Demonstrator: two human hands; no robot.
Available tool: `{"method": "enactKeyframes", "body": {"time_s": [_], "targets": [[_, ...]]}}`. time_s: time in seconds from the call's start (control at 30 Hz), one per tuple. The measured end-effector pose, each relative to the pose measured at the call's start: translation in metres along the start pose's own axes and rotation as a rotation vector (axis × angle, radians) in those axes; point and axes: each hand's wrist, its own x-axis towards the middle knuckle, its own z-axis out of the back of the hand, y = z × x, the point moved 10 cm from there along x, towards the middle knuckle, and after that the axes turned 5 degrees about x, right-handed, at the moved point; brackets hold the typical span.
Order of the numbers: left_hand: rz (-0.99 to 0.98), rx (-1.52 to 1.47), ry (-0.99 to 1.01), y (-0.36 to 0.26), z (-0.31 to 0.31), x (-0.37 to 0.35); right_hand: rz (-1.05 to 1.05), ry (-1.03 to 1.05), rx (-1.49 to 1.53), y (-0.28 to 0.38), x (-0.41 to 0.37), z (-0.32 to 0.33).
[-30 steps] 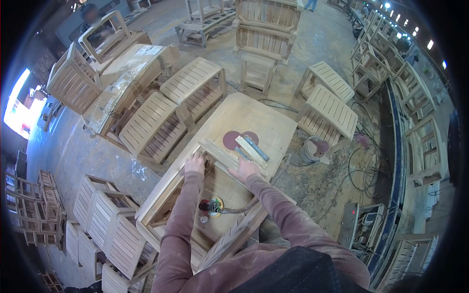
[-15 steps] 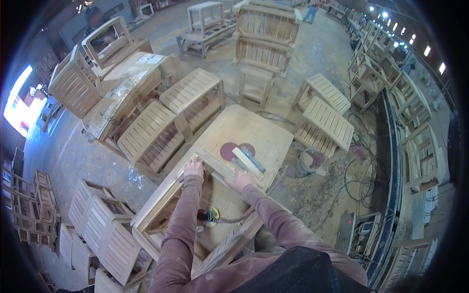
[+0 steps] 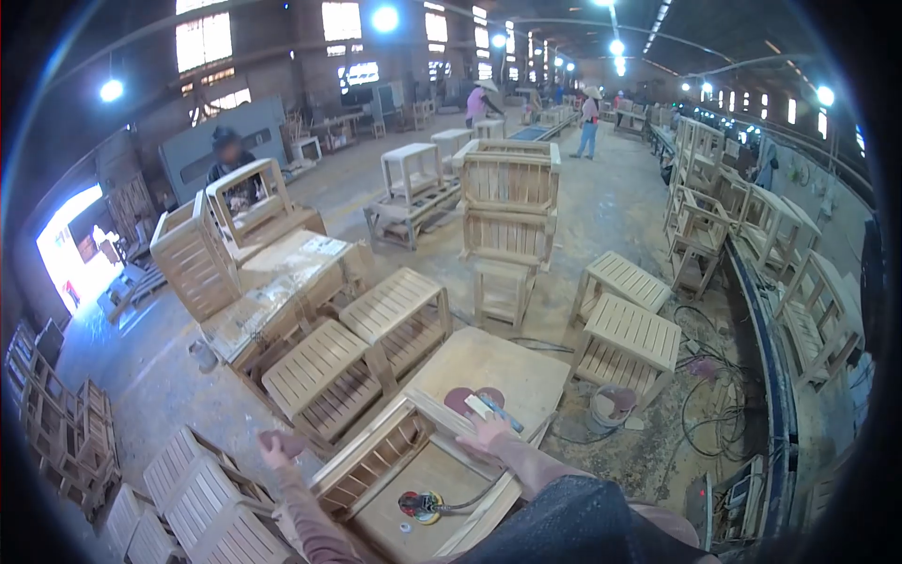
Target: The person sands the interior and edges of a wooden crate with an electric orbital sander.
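My left hand (image 3: 275,453) is raised off to the left of the wooden furniture frame (image 3: 366,451), its fingers closed on a reddish-brown piece of sandpaper (image 3: 293,443). Over the frame's far right corner reaches my right hand (image 3: 489,434), fingers stretched toward a pale block (image 3: 478,406) and a blue strip (image 3: 503,414) on the worktable (image 3: 507,362). Whether the fingertips grip the block is hard to make out. Dark red sanding discs (image 3: 458,399) lie beside these. Inside the frame sits a sander (image 3: 420,506) with a hose running right.
Slatted benches (image 3: 315,367) stand left of the worktable, more (image 3: 628,329) to the right. A bucket (image 3: 611,406) and coiled hoses (image 3: 709,414) are on the right floor. Slatted pieces (image 3: 207,498) lie lower left. A person (image 3: 230,169) stands behind a bench at far left.
My view has tilted up. My left hand has left the frame's corner and moved out left with the sandpaper. My right hand has shifted from the frame's rail toward the blocks.
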Motion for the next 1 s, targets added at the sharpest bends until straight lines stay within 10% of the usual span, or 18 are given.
{"method": "enactKeyframes", "body": {"time_s": [0.23,0.4,0.57,1.0], "targets": [[-0.585,0.835,-0.240,-0.058,0.108,0.005,-0.225,-0.197,0.107,-0.067,-0.121,0.003],[-0.307,1.660,0.180,-0.049,0.039,-0.071,-0.366,-0.421,0.073,-0.063,-0.144,0.017],[-0.154,1.662,0.126,-0.004,0.080,-0.069,-0.553,-0.027,0.125,-0.090,-0.141,-0.020],[-0.269,1.664,0.117,-0.026,0.072,-0.072,-0.506,-0.125,0.068,-0.085,-0.143,-0.001]]}}
